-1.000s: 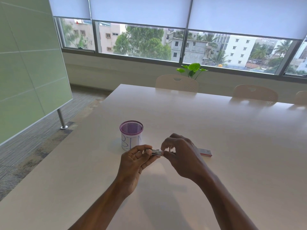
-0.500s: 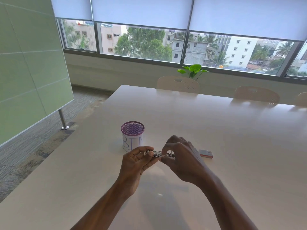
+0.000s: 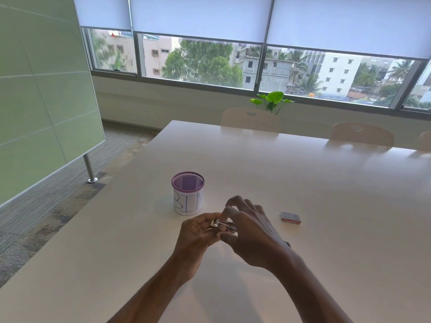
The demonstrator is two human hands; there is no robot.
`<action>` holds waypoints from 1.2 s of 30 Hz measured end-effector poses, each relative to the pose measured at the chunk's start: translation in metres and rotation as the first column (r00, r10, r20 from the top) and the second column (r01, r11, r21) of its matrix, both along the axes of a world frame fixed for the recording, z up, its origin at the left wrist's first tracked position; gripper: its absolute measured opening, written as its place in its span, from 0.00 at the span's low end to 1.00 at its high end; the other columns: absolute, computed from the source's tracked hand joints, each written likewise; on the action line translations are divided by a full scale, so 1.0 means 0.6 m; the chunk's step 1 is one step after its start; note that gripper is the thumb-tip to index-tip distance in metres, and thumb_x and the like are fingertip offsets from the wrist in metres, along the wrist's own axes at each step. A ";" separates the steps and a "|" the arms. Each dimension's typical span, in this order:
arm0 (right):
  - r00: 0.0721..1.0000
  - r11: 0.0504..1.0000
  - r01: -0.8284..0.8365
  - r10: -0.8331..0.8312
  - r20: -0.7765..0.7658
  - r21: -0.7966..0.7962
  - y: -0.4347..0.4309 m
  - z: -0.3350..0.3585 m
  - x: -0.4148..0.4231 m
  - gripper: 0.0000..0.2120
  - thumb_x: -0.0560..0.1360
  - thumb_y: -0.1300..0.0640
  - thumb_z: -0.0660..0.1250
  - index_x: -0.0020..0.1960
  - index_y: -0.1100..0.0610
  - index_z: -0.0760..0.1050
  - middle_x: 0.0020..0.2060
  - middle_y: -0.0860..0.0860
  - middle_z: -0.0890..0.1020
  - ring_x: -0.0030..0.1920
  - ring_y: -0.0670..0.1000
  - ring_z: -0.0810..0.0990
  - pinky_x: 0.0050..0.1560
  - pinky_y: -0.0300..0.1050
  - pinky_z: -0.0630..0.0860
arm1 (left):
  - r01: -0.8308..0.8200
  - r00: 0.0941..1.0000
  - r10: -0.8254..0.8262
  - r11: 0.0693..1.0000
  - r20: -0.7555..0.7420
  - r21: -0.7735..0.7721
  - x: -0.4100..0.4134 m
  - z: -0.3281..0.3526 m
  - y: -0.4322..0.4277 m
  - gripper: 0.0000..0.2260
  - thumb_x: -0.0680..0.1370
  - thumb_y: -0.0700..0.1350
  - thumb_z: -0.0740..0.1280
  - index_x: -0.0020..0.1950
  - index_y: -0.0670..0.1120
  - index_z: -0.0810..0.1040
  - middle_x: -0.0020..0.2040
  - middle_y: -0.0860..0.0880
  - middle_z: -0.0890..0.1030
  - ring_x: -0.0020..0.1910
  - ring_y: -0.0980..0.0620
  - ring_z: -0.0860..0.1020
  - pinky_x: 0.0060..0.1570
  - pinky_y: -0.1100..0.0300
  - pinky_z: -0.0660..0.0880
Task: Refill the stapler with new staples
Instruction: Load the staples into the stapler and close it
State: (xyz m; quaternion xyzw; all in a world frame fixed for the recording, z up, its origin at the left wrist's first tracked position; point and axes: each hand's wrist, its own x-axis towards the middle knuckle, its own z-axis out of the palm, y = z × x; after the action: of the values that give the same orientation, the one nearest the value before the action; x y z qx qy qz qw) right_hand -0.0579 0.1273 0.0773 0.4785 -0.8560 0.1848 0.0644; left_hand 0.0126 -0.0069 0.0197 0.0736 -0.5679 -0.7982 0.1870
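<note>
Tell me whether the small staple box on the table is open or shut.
Shut, as far as shows: the staple box lies flat on the table, right of both hands, with no flap raised or tray slid out.

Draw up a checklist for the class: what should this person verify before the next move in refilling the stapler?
1. Stapler held firmly by left hand: ok.
2. Right hand fingers at the stapler's top: ok.
3. Staple channel open and empty: cannot tell, hidden by fingers.
4. Staple box within reach on the table: ok.
5. New staples in hand: cannot tell.
6. Bin cup apart from the hands: ok.
</note>
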 end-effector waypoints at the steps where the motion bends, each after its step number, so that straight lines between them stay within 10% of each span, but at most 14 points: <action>1: 1.000 1.000 -0.011 0.011 0.005 0.008 -0.001 -0.002 0.000 0.15 0.73 0.43 0.67 0.57 0.47 0.74 0.63 0.44 0.69 0.60 0.49 0.68 0.61 0.44 0.63 | 0.009 1.000 -0.009 1.000 -0.003 -0.003 0.000 0.000 0.001 0.17 0.63 0.40 0.77 0.51 0.47 0.85 0.45 0.44 0.87 0.45 0.46 0.86 0.45 0.58 0.81; 11: 0.980 0.993 -0.022 0.045 0.196 -0.116 0.022 0.024 -0.038 0.22 0.73 0.35 0.64 0.63 0.42 0.71 0.61 0.41 0.75 0.59 0.42 0.74 0.59 0.43 0.70 | -0.048 0.998 0.051 0.997 -0.036 0.063 -0.003 -0.003 -0.013 0.14 0.65 0.37 0.79 0.48 0.41 0.84 0.48 0.36 0.86 0.48 0.40 0.85 0.48 0.57 0.82; 22: 0.913 0.976 0.043 0.048 0.406 -0.211 0.046 0.036 -0.070 0.04 0.70 0.55 0.75 0.38 0.54 0.83 0.35 0.48 0.86 0.38 0.39 0.83 0.44 0.39 0.76 | -0.051 0.996 0.060 0.989 -0.061 0.136 -0.004 -0.004 -0.013 0.10 0.64 0.36 0.75 0.45 0.42 0.84 0.44 0.39 0.86 0.45 0.43 0.85 0.46 0.60 0.81; 31: 0.921 0.996 0.083 -0.066 0.384 -0.030 0.035 0.023 -0.063 0.11 0.70 0.43 0.73 0.44 0.49 0.81 0.37 0.44 0.85 0.36 0.38 0.80 0.34 0.30 0.71 | -0.045 0.997 0.051 0.994 -0.063 0.103 -0.003 -0.001 -0.014 0.15 0.61 0.41 0.78 0.47 0.41 0.84 0.45 0.39 0.86 0.46 0.42 0.85 0.47 0.58 0.82; 36: 0.738 0.988 0.039 -0.129 0.663 0.149 0.082 0.047 -0.074 0.18 0.73 0.40 0.69 0.49 0.55 0.79 0.34 0.53 0.86 0.31 0.50 0.81 0.34 0.39 0.73 | -0.061 0.994 0.071 0.991 -0.078 0.123 -0.003 0.001 -0.017 0.14 0.61 0.41 0.78 0.45 0.41 0.84 0.44 0.40 0.86 0.44 0.44 0.85 0.46 0.59 0.81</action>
State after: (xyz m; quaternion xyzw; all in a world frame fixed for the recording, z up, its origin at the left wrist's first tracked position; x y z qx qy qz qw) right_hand -0.1026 0.1765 0.1054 0.3441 -0.8523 0.2872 -0.2695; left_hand 0.0105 -0.0172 0.0202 0.0708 -0.5078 -0.8267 0.2319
